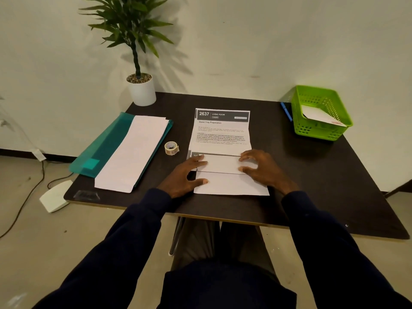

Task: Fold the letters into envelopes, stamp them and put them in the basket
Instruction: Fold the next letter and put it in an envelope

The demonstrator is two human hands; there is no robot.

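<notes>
While the left hand [185,175] and right hand [260,169] press flat, fingers spread, on the folded lower flap of the letter [220,134] near the front edge of the tabletop [312,175], uneven pressure could slide the sheet and set a crooked crease.

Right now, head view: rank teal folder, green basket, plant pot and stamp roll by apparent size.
Largest to smallest: teal folder, though paper covers part; green basket; plant pot; stamp roll.

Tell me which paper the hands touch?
The middle, printed letter: left hand and right hand press its fold. The stack on the folder and the envelope in the basket lie untouched.
</notes>
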